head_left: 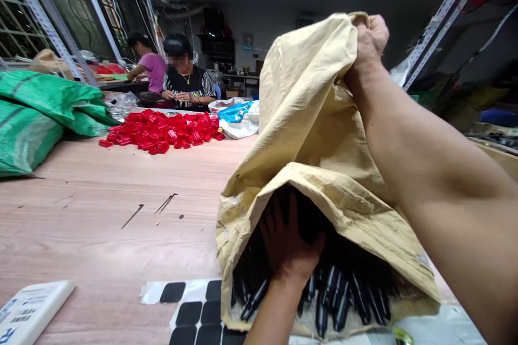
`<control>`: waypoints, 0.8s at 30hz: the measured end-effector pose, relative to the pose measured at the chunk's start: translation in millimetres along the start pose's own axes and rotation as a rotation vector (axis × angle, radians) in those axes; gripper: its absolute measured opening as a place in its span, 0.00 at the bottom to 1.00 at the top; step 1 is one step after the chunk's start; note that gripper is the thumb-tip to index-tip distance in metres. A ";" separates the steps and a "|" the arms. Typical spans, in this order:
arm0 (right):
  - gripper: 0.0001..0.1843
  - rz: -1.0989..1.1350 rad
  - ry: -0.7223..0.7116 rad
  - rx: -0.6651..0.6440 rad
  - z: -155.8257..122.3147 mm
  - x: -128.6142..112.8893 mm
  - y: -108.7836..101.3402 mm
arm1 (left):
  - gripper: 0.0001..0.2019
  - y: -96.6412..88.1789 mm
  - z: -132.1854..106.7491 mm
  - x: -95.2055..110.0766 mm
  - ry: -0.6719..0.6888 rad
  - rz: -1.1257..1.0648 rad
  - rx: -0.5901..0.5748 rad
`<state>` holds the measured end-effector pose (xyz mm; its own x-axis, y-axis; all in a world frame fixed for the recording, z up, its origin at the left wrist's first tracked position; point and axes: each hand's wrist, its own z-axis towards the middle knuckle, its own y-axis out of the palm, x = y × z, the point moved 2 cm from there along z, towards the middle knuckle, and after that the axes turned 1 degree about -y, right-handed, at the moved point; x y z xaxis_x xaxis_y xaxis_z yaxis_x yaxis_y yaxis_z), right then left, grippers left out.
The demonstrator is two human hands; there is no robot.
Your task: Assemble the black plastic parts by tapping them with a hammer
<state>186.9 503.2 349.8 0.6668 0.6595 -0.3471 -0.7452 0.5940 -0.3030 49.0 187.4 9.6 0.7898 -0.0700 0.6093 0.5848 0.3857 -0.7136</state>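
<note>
The wooden surface ran long and pale toward two people seated at its far end. On its near right lay a tan woven sack, mouth toward the wearer, its long axis running away and upward — the right hand was clenched on the far end, holding it high. Green sacks were heaped at left, with a pile of red pieces beyond. The left hand, the nearer one, was inside the mouth, fingers spread, back to the camera. Its fingertips were lost in shadow, so whether it gripped anything could not be told. Black pen-like pieces lay lengthwise around its wrist at the mouth — how many sat deeper was hidden.
</note>
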 end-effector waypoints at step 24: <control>0.44 0.148 0.455 -0.256 -223.3 38.2 -82.5 | 0.24 18.6 -1.6 -9.9 0.125 -0.057 -0.171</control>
<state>272.4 376.5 163.4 0.5267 0.4277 -0.7346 -0.8467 0.3407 -0.4087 52.4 193.8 -10.2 0.7651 -0.2046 0.6105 0.6437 0.2168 -0.7340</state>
